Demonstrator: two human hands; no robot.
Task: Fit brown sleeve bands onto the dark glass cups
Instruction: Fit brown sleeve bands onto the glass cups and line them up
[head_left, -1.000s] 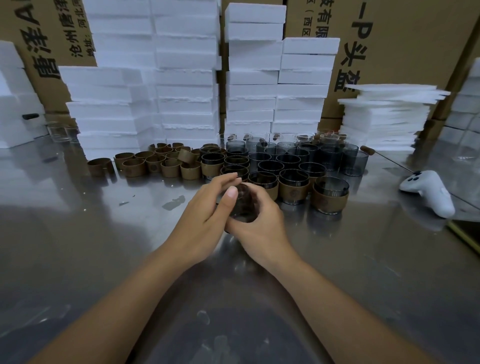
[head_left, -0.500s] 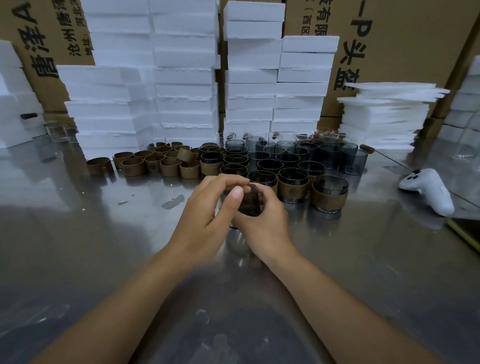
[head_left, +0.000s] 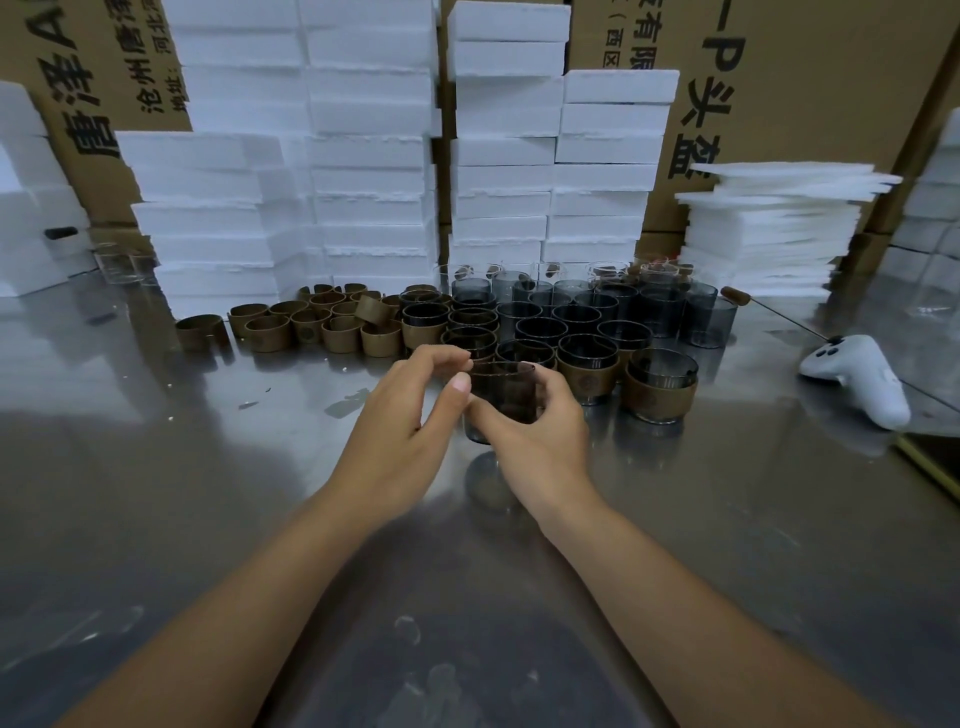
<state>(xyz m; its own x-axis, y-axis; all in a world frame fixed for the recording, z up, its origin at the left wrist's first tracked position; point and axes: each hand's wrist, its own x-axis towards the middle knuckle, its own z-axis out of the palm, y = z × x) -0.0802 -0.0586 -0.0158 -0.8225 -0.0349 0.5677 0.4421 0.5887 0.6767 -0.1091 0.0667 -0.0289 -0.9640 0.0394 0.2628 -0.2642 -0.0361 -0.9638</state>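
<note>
Head view. The dark glass cup (head_left: 501, 395) is held upright just above the steel table (head_left: 208, 493), in front of the banded cups. A brown sleeve band (head_left: 511, 382) appears to sit round its upper wall, with bare grey glass showing below; how fully it is seated cannot be confirmed.

The right hand (head_left: 535, 441) grips the cup from the near side, fingers curled round the wall. The left hand (head_left: 400, 415) is narrow: its thumb and forefinger close on the cup's left wall near the rim.

Handling, as judged: the glass is rigid, smooth and breakable, so it is likely to slip in a loose hold. It is best taken by the lower wall, leaving the band free to slide. The band looks thin and pliable and could crease if forced.

Loose bands (head_left: 332, 327) lie to the left. Finished cups (head_left: 660, 384) stand at right, bare cups (head_left: 623, 306) behind. The table is reflective and hard, so contact should be gentle.

White foam blocks (head_left: 363, 156), foam sheets (head_left: 769, 223) and cardboard cartons (head_left: 805, 78) stand at the rear. A white controller (head_left: 857, 379) lies at right.
</note>
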